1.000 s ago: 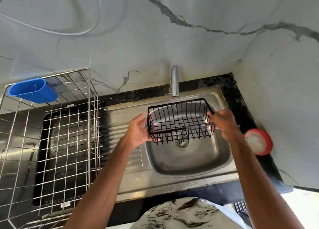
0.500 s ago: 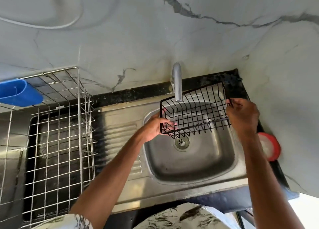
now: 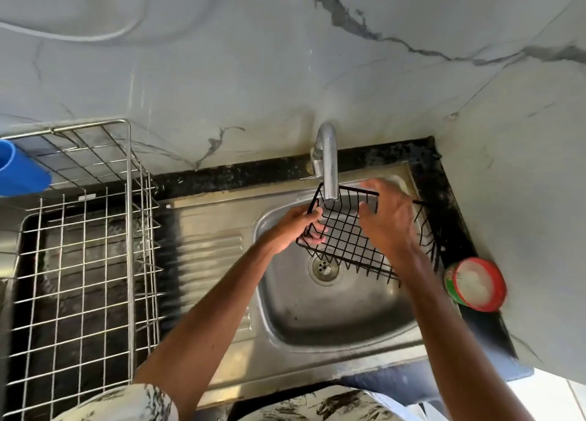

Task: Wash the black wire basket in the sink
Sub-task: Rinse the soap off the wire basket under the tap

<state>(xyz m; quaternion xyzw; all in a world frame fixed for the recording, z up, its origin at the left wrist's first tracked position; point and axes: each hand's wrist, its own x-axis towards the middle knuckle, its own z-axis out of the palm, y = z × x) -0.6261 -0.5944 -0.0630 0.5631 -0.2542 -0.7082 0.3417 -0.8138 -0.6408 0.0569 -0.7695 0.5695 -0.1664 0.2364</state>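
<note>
One basket (image 3: pixel 345 236): black wire, tilted, held in the air over the sink (image 3: pixel 317 325). Its lowest corner is just above the drain (image 3: pixel 323 266), and its far-left corner is right under the mouth of the tap (image 3: pixel 328 163).
Left hand (image 3: pixel 293 230): at the basket's 9 o'clock end. The thumb is on the top rim and the fingers are curled round the end wall, with fingertips (image 3: pixel 317 230) showing through the wire.
Right hand (image 3: pixel 388 222): lies across the basket from the middle towards 3 o'clock and hides much of the mesh. Its fingers reach to the far rim at 12 o'clock. It is blurred, so I cannot tell whether they grasp the wire or only lie on it.
Tap: steel and curved, rising from the sink's back edge at 12 o'clock of the basket.
Sink: steel, with the bowl below the basket and the drain in the bowl's floor. A ribbed drainboard (image 3: pixel 206 249) lies at 9 o'clock of the bowl.
Counter (image 3: pixel 396 154): black, edging the sink at 12 and 3 o'clock.
Tub (image 3: pixel 474 285): round, red-rimmed and white inside. It stands on the counter at 4 o'clock of the basket, near it but apart.
Rack (image 3: pixel 85 262): silver wire, at 9 o'clock beyond the drainboard, well apart from the basket.
Cup (image 3: pixel 19 173): blue, at the rack's far-left corner at 10 o'clock, cut by the picture's edge.
Wall (image 3: pixel 253 71): pale marble with dark veins, at 12 and 3 o'clock.
Sleeve (image 3: pixel 126 401): white cloth with black marks, at 7 o'clock.
</note>
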